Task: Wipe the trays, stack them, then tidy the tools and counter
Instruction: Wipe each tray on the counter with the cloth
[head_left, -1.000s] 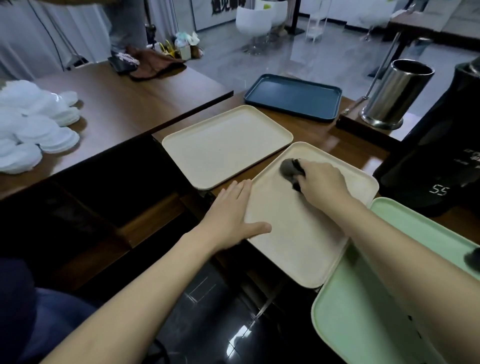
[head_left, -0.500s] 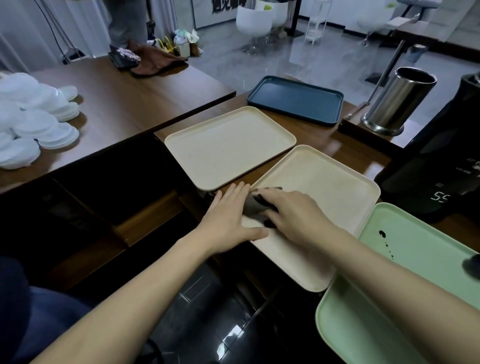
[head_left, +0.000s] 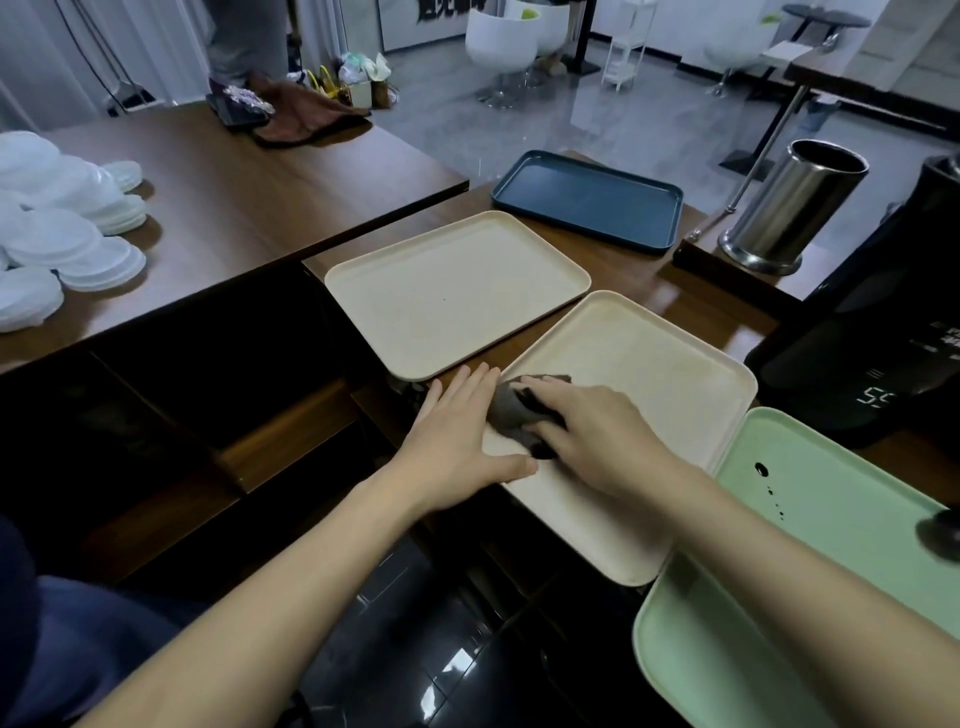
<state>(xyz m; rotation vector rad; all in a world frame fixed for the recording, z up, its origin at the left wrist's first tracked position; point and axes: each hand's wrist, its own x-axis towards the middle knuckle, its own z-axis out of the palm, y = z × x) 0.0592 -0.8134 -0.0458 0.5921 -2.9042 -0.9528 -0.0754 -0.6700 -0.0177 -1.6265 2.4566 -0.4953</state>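
Trays, four of them, lie flat on the wooden tabletop (head_left: 631, 270). A green tray (head_left: 852, 467) sits at the near right corner, hanging over the near edge, with a few dark specks on its surface. Touching its left rim is a cream tray (head_left: 649, 364), set at an angle and also overhanging the near edge. A second cream tray (head_left: 457, 291) lies just beside it toward the left edge. A dark blue tray (head_left: 587, 200) lies beyond both, at the far edge.

A black appliance (head_left: 872, 322) with a lit "55" stands at the right edge, with a steel cylinder (head_left: 795, 208) behind it. White lids (head_left: 57, 228) are heaped on the separate tabletop to the left.

The left grip (head_left: 462, 441) is released. Its fingers lie straight and flat over the angled cream tray's left rim, and its thumb rests on the tray. The right grip (head_left: 592, 436) is curled round a dark cloth (head_left: 511, 410), pressing it onto that tray just beside the left grip's fingers.
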